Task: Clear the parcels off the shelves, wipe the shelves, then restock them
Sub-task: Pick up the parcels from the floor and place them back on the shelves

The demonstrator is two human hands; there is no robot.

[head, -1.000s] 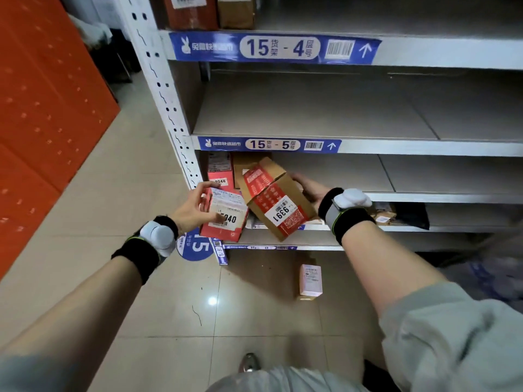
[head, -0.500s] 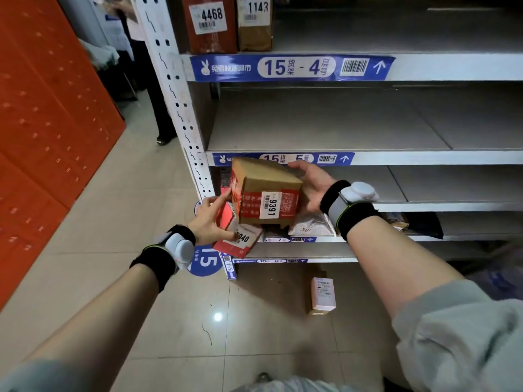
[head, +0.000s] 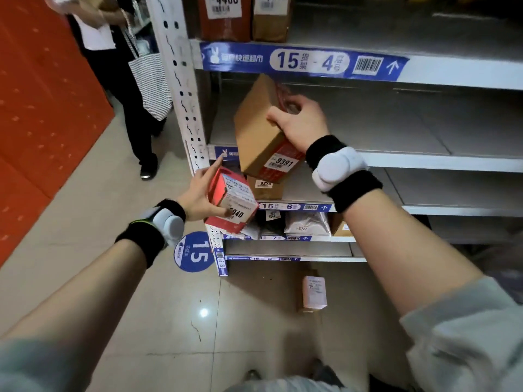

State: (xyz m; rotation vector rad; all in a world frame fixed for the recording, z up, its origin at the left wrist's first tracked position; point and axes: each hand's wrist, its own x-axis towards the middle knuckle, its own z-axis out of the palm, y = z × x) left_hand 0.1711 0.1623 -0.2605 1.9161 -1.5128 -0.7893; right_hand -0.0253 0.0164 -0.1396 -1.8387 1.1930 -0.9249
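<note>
My right hand grips a brown cardboard parcel labelled 9391, tilted, over the left end of the bare shelf 15-5. My left hand holds a red parcel with a white label, in front of the shelf post, forefinger pointing up. A brown parcel 9275 stands on the shelf 15-6 below. Soft bagged parcels lie on the shelf under that. Two parcels, one red labelled 4468 and one brown, stand on the top shelf 15-4.
A small pink box lies on the tiled floor by the rack's foot. A person with a striped tote bag stands close to the left of the white shelf post. An orange wall runs along the left.
My right hand has lifted parcel 9391 from the lower shelf level up onto shelf 15-5. My left hand has risen a little with the red parcel. A person has come into view at left.
</note>
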